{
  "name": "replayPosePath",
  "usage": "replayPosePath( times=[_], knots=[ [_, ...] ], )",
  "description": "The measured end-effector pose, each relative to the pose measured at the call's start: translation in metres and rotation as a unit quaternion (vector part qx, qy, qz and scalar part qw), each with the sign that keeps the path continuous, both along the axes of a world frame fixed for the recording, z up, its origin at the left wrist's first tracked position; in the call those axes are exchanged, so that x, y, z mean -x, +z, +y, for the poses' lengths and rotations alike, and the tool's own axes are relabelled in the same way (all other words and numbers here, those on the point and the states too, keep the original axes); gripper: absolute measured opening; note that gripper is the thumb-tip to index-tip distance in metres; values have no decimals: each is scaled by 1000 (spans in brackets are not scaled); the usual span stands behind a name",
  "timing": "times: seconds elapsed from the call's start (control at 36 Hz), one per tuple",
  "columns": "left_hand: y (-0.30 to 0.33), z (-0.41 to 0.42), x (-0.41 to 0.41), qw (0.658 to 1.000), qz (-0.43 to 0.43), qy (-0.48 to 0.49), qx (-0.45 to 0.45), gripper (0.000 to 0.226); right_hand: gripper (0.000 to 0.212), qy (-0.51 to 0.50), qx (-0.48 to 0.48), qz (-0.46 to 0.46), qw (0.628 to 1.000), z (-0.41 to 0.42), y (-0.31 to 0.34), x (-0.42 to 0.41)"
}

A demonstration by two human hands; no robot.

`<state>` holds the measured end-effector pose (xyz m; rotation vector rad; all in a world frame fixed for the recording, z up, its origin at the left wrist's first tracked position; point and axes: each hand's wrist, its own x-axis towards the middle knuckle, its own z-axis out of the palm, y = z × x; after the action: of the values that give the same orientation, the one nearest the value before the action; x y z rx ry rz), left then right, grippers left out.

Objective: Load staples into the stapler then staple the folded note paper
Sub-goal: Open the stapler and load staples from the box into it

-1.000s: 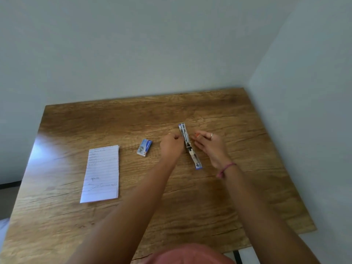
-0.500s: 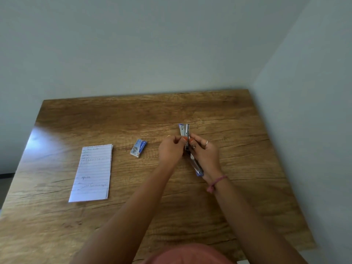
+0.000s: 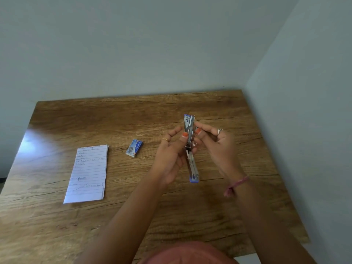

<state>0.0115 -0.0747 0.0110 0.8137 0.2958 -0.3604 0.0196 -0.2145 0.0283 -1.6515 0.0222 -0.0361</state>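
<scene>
I can't read the handwriting on the note paper (image 3: 86, 173) or the staple box (image 3: 134, 148) label; my hands hide the stapler's (image 3: 191, 147) middle.

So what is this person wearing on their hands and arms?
Both forearms are bare, no sleeves. The left hand has a thin gold ring and orange nail polish. The right hand has a silver ring, orange polish, and a pink braided wristband.

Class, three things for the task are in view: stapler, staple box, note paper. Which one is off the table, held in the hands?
The stapler, swung open and held between both hands. The staple box and the note paper lie untouched on the table.
</scene>
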Motion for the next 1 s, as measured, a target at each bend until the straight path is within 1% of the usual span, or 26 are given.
replayPosePath(
  times=[0.14, 0.22, 0.28, 0.36, 0.44, 0.56, 0.58, 0.75, 0.83, 0.92, 1.0],
  knots=[
    [12, 0, 8, 997, 36, -28, 68, 31, 26, 23, 149, -99, 984, -8, 21, 6],
    [16, 1, 13, 994, 46, -46, 85, 22, 26, 33, 176, -140, 974, -10, 31, 11],
    [19, 1, 15, 992, 53, -59, 95, 18, 29, 46, 186, -145, 971, -10, 37, 14],
    [22, 2, 18, 988, 84, -51, 121, 18, 34, 58, 219, -150, 962, -10, 44, 15],
    [25, 1, 21, 988, 93, -46, 116, 18, 36, 66, 233, -151, 958, -9, 48, 17],
    [27, 0, 23, 988, 110, -29, 107, 33, 32, 89, 294, -162, 938, -9, 53, 19],
    [27, 0, 24, 988, 111, -28, 105, 34, 31, 93, 307, -167, 932, -9, 54, 20],
    [30, -1, 28, 988, 110, -45, 98, 25, 23, 102, 392, -185, 896, -9, 55, 22],
    [32, -1, 29, 988, 103, -59, 100, 20, 23, 106, 397, -170, 896, -10, 55, 22],
    [33, -2, 30, 986, 108, -56, 111, 20, 19, 109, 391, -159, 900, -11, 55, 22],
    [34, -2, 30, 985, 117, -54, 114, 21, 17, 112, 404, -159, 894, -11, 56, 23]
  ],
)
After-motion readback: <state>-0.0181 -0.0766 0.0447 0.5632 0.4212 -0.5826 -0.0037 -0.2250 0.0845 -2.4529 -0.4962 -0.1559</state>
